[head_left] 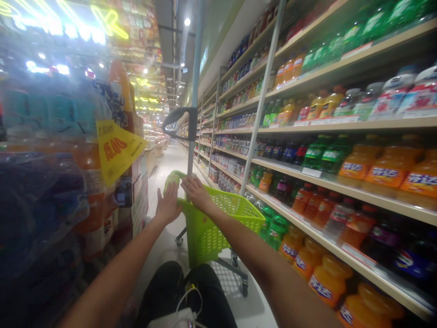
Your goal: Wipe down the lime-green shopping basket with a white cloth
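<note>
Shelves (403,124) of orange and green soda bottles (385,169) face a yellow price tag (118,150).

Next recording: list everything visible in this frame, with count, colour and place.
basket: one, lime green, wheeled, in the aisle ahead
pull handle: one, grey, upright from the basket's near rim
shelves: several tiers, pale wood, along the right
bottles: many, orange, green, dark and red, on the shelves
price tag: one, yellow with red figures, left
wrapped bottle packs: a stack, blurred, count unclear, far left
neon signs: yellow, on the ceiling, top left
floor: pale, down the aisle
trousers: dark, bottom centre
left hand: open, fingers against the basket's green grip
right hand: on the basket rim at the pull handle's foot
</note>
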### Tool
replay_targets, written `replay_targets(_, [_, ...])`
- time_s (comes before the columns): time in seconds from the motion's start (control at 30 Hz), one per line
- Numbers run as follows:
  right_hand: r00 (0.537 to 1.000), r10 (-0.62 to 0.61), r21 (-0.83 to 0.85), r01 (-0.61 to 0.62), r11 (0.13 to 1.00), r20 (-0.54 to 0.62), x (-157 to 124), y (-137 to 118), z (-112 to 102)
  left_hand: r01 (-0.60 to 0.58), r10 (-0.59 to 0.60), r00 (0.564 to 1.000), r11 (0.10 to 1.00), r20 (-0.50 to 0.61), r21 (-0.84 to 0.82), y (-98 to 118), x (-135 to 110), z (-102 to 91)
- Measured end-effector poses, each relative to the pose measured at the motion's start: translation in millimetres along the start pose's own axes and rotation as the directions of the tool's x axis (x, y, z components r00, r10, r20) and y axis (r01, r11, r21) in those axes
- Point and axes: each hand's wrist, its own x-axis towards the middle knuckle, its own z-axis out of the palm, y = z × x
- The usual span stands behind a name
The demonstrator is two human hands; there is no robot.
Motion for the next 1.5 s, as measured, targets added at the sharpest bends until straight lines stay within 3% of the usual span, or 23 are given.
replay_targets(0.17, [0.998, -0.045, 0.018, 0.044, 0.999, 0.039, -19, -9, 12, -0.007, 0.007, 1.000, 1.000, -0.003, 0.002, -3, 1, 1.7])
replay_targets(0.4, [0.988, 0.149, 0.003, -0.149, 0.989, -0.029, 28, 13, -22, -0.002, 0.002, 1.000, 1.000, -0.020, 0.000, 2, 5, -5.0])
replay_targets(0.5, [0.994, 0.111, 0.003, -0.111, 0.994, -0.019, 24, 12, -19, -0.003, 0.003, 1.000, 1.000, -0.023, 0.004, 2, 5, -5.2])
replay_targets(0.67, [0.999, -0.028, 0.018, 0.028, 0.999, 0.022, -14, -7, 8, -0.015, 0.015, 1.000, 1.000, -0.001, 0.000, 0, 4, 0.7])
replay_targets(0.77, [0.997, -0.069, 0.019, 0.068, 0.997, 0.033, -23, -10, 12, -0.015, 0.015, 1.000, 1.000, -0.005, -0.005, 0, 5, 1.6])
replay_targets(1.03, [0.987, 0.138, 0.012, -0.138, 0.990, -0.085, 22, 12, -20, -0.021, 0.021, 0.998, 1.000, -0.055, 0.011, 1, 11, -3.1])
replay_targets(1.13, [0.995, 0.088, 0.018, -0.087, 0.996, -0.056, 14, 7, -13, -0.027, 0.027, 1.000, 0.999, -0.003, 0.018, -1, 9, -0.2])
replay_targets(1.27, [0.999, -0.031, 0.027, 0.030, 0.999, 0.018, -16, -8, 8, -0.026, 0.023, 0.994, 0.999, 0.107, 0.019, -6, 7, 4.6])
replay_targets(1.37, [0.997, -0.065, 0.032, 0.064, 0.997, 0.038, -25, -11, 12, -0.007, 0.005, 0.997, 1.000, 0.076, 0.019, -7, 8, 4.4])
replay_targets(1.5, [0.999, 0.034, 0.035, -0.034, 0.999, -0.013, -4, -1, -3, -0.025, 0.025, 1.000, 1.000, -0.012, -0.004, -2, 12, -2.8])
